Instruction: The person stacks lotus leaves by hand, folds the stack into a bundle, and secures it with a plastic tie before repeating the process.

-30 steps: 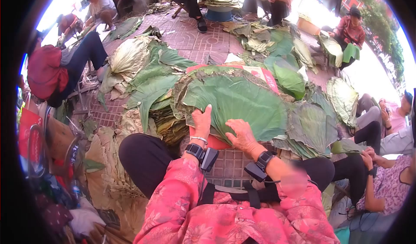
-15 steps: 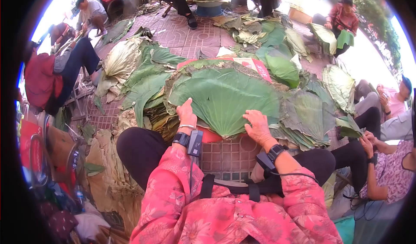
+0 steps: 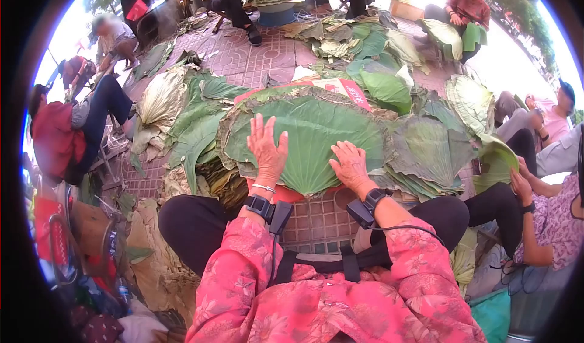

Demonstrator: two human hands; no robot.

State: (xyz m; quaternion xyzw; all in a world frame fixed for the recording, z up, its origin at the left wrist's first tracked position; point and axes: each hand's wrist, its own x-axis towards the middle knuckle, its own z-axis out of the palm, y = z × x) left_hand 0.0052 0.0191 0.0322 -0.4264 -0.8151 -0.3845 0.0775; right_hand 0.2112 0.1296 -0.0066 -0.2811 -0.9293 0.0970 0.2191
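A broad green lotus leaf (image 3: 313,127), fan-shaped with its point toward me, lies on top of a stack of leaves in front of my knees. My left hand (image 3: 268,151) rests over its left part, palm down with the fingers spread. Near the leaf's right lower edge, my right hand (image 3: 351,165) lies with fingers apart and pointing away from me. Neither hand grips anything. Something red (image 3: 286,193) shows beneath the leaf's front edge.
Greyish-green leaves (image 3: 429,151) are piled at the right, and a pale dried leaf (image 3: 163,99) lies among others at the left. Several people sit around, some handling leaves. A blue tub (image 3: 277,15) stands at the back. Patterned paving (image 3: 316,218) shows between my knees.
My left hand has moved from the leaf's left edge up onto its surface, its fingers now spread. My right hand stays near the right lower edge. The person at right has raised a green leaf.
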